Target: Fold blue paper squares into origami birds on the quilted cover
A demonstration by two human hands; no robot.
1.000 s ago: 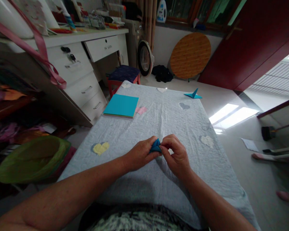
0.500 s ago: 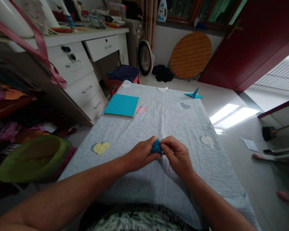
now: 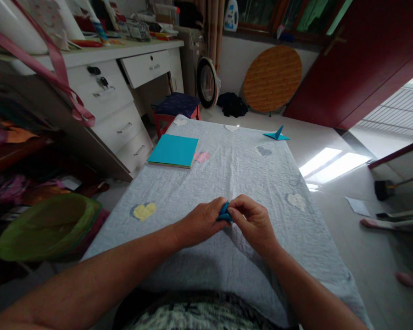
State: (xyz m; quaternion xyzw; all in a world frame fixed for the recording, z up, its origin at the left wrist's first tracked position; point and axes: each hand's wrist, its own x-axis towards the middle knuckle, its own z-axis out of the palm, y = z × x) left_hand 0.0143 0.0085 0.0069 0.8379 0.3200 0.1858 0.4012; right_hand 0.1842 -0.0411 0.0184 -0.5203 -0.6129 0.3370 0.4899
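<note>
A small piece of folded blue origami paper (image 3: 223,214) is held between my two hands, just above the near half of the table. My left hand (image 3: 204,221) grips it from the left, thumb on the near side. From the right, the thumb and forefinger of my right hand (image 3: 251,221) pinch its edge. Fingers cover much of the paper, so its full shape is hidden. A stack of square paper (image 3: 174,150), blue on top, lies at the far left of the table. At the far right corner sits a folded blue paper figure (image 3: 277,134) with one point standing up.
A pale quilted cloth with heart patches covers the table (image 3: 241,169). Left stand a white drawer cabinet (image 3: 99,101) and a green-lined bin (image 3: 48,227). Beyond the table are a stool (image 3: 177,104), a washing machine with its door open (image 3: 207,82) and a round wooden board (image 3: 273,78).
The folded paper has turned and narrowed between my fingers, showing less of its surface. My right fingers have shifted slightly against it. Everything else stays in place.
</note>
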